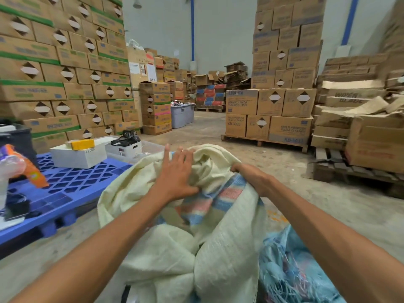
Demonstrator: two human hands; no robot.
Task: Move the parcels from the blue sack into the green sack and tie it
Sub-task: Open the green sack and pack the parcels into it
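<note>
Concrete warehouse floor (pixel 284 171), cardboard boxes (pixel 65 73) stacked high on both sides, blue pallet (pixel 65 193) on the left. The pale green sack (pixel 225 248) sits dead centre and near, its top all bunched up. Left hand (pixel 175 173) lies flat on the fabric, fingers straight and spread, just pressing. Right hand (pixel 253 178) is clenched round the sack's gathered edge. The blue sack (pixel 295 270) lies near right, just beside it

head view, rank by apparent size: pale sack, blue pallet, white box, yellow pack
1. pale sack
2. blue pallet
3. white box
4. yellow pack
The sack is nearest the camera, so its lead may be partly nearness.
</note>
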